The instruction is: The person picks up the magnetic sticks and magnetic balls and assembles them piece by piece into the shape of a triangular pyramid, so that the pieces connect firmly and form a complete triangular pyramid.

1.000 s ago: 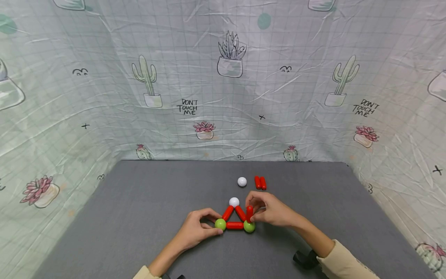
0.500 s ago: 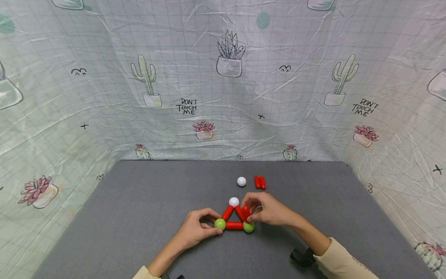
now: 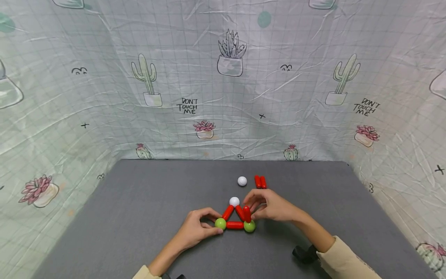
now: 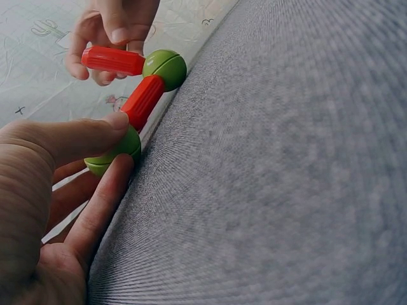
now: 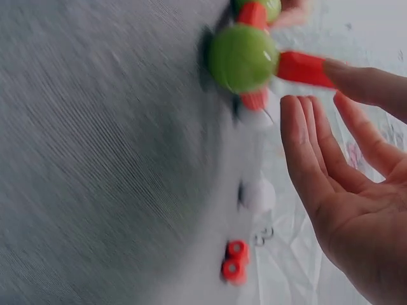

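Beige sleeves [image 3: 348,259], two, at the near edge; a black device [image 3: 304,254] at the right wrist.

Left hand [image 3: 196,228]: thumb and fingers pinching the left green ball [image 3: 220,224], just as in the earlier frames.

Base stick [image 3: 235,225], red, lying on the worktop [image 3: 156,190] between the two green balls, touching both.

Right green ball [image 3: 249,226]: resting on the worktop, at the right near corner of the triangle.

Upright stick [image 3: 246,214], red, rising from the right green ball; its top end sits a little further left than a second ago.

Right hand [image 3: 273,207]: fingers spread around the upright stick, which they pinched half a second ago; whether the thumb touches it, cannot tell.

Slanted sticks [image 3: 228,212], two, red, running from the green balls to a white ball [image 3: 234,201] at the far corner; position unchanged.

Loose white ball [image 3: 242,181], one, apart beyond the triangle; unmoved.

Spare sticks [image 3: 258,181], two, red, side by side to its right; unmoved.

Backdrop cloth [image 3: 223,93], pale, printed with potted cacti and "DON'T TOUCH ME", behind the worktop.
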A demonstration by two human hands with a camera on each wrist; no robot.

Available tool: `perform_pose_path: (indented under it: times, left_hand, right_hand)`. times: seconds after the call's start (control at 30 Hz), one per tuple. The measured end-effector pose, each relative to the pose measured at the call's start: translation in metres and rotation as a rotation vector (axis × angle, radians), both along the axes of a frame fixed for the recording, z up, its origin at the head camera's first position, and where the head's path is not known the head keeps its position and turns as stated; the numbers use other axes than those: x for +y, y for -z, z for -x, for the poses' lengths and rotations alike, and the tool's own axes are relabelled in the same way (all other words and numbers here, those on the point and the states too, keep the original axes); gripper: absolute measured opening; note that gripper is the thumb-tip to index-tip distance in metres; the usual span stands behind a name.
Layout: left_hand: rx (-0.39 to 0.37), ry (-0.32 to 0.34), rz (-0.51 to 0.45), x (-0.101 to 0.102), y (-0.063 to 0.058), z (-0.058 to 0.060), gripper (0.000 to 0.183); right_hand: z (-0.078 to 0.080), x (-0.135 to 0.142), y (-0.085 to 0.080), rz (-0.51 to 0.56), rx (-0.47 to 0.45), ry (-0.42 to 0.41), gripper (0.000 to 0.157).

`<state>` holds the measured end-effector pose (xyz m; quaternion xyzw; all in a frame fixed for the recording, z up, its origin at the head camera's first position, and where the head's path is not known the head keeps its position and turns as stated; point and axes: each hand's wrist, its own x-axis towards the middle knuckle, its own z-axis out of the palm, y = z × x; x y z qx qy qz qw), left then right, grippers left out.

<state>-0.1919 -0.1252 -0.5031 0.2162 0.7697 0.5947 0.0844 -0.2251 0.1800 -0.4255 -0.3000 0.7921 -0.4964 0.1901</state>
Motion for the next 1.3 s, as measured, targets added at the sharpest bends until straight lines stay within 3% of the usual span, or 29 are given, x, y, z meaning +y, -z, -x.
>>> perform_pose_path:
  times: [0.4, 0.73, 1.0, 1.3]
  left_hand:
    - [-0.002, 0.008, -0.008, -0.001, -0.001, -0.001, 0.036]
    - [0.007, 0.004, 0.002, -0.001, 0.000, -0.001, 0.036]
    - [0.014, 0.004, 0.006, -0.001, 0.000, -0.001, 0.035]
    - [0.024, 0.010, -0.004, -0.001, 0.000, 0.000, 0.035]
  right_hand:
    - [0.050, 0.036, -0.012, -0.064, 0.053, 0.213, 0.034]
    - [0.083, 0.038, -0.003, -0.201, 0.031, 0.384, 0.039]
    - [0.096, 0.038, 0.011, -0.240, -0.061, 0.405, 0.045]
    - [0.096, 0.041, 0.016, -0.218, -0.120, 0.399, 0.043]
